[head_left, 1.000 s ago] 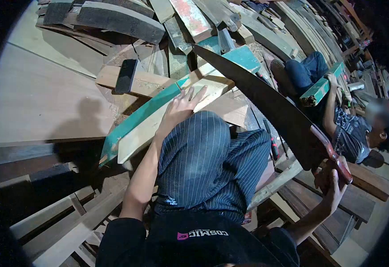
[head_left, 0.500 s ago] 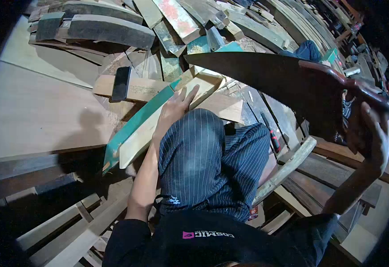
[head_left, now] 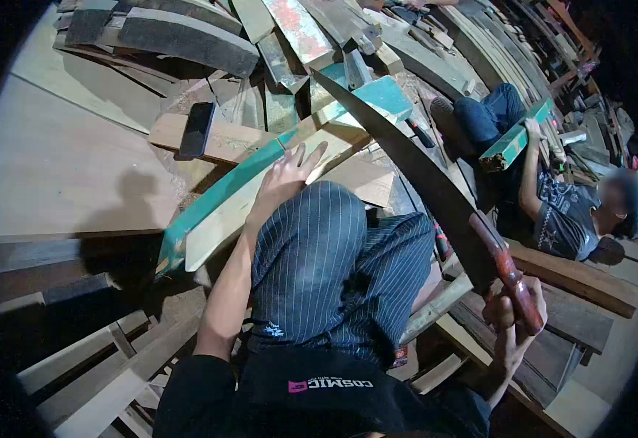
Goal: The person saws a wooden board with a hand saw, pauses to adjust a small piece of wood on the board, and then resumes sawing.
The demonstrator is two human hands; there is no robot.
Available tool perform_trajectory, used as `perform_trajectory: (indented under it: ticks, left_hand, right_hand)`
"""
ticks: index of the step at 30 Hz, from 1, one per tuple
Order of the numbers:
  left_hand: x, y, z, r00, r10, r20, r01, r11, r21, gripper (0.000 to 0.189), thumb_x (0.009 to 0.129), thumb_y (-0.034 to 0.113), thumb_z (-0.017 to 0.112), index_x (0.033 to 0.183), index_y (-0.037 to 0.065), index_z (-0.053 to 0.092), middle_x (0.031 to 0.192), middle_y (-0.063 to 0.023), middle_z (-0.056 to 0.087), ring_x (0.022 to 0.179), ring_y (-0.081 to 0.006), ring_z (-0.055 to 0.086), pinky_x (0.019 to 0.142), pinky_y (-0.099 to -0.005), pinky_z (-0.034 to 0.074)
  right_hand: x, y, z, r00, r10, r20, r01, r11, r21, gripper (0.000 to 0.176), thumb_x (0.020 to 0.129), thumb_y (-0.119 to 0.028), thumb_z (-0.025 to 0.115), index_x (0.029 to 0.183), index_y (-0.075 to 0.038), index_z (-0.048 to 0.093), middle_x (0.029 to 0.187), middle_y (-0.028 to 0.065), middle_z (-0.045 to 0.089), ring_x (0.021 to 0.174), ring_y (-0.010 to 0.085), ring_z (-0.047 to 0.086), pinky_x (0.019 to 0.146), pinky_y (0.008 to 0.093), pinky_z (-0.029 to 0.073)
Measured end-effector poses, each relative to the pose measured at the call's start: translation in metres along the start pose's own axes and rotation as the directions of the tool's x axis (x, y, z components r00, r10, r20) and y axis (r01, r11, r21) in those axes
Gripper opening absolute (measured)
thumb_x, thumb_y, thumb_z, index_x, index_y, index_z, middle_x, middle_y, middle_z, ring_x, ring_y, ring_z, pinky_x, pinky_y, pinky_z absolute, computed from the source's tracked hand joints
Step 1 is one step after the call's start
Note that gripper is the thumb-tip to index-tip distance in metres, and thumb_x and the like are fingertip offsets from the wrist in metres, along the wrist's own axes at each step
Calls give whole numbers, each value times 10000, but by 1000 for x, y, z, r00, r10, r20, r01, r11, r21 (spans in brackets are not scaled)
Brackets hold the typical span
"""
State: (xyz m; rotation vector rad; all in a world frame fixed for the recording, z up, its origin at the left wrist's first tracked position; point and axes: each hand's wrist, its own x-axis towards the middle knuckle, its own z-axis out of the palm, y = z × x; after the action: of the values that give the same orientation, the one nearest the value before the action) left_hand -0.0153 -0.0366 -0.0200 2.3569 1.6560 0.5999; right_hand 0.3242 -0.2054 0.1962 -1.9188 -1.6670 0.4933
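My left hand [head_left: 288, 174] lies with spread fingers on the pale face of a wooden beam [head_left: 220, 225]. The beam has a green painted side and slants across in front of my raised knee. At the right, my right hand [head_left: 514, 314] is wrapped round the reddish-brown handle of a handsaw [head_left: 447, 193]. The long dark blade points up and to the left, its tip beyond the far end of the beam. In this view the blade overlaps the beam's green far end.
A black phone [head_left: 197, 130] rests on a crosswise plank [head_left: 242, 146] under the beam. Timber offcuts [head_left: 187, 40] pile up at the back. To the right, another person [head_left: 563, 215] sits low with a hand on a green beam [head_left: 517, 136]. A large pale panel [head_left: 63, 168] lies left.
My right hand has come down and left with the saw, and the blade now tilts more steeply. The other person at the right has come into view. My left hand stays on the beam.
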Motion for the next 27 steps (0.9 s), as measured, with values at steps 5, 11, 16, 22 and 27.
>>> perform_trajectory:
  ticks: [5, 11, 16, 22, 27]
  left_hand:
    - [-2, 5, -9, 1000, -26, 10, 26, 999, -36, 770, 796, 423, 630, 1463, 219, 304, 1315, -279, 471, 1091, -444, 564, 843, -469, 529]
    - [0, -3, 0, 998, -31, 57, 34, 998, -44, 797, 786, 406, 651, 1471, 229, 283, 1339, -243, 470, 1176, -416, 515, 889, -463, 509]
    - [-1, 5, -6, 997, -60, 42, 63, 996, -61, 751, 798, 365, 646, 1461, 247, 313, 1370, -244, 448, 1219, -441, 474, 922, -485, 489]
    - [1, 5, -9, 999, -37, 17, 38, 998, -48, 738, 772, 265, 653, 1445, 226, 352, 1299, -247, 499, 1175, -417, 520, 900, -470, 506]
    - [-1, 9, -10, 999, -49, 22, 50, 997, -66, 755, 764, 141, 650, 1449, 201, 337, 1306, -272, 484, 1185, -441, 502, 929, -467, 490]
  right_hand:
    - [-20, -5, 13, 992, -104, -78, 95, 989, -115, 345, 763, -347, 736, 976, -94, 638, 813, 51, 608, 708, 224, 472, 674, 332, 352]
    - [-35, 15, 29, 1000, -1, -12, 0, 997, -74, 382, 747, -370, 751, 972, -90, 620, 830, 65, 618, 700, 235, 491, 687, 331, 371]
    - [-33, 21, 25, 999, -20, -50, 14, 994, -111, 364, 786, -373, 710, 944, -67, 595, 759, 71, 588, 656, 218, 533, 638, 329, 404]
    - [-22, 30, 22, 889, -170, -425, 282, 935, 214, 428, 829, -380, 672, 856, 3, 483, 616, 22, 478, 512, 123, 466, 519, 273, 406]
    - [-24, 27, 26, 864, -179, -471, 301, 933, 199, 461, 793, -408, 713, 836, -6, 491, 628, 45, 518, 529, 135, 517, 524, 269, 439]
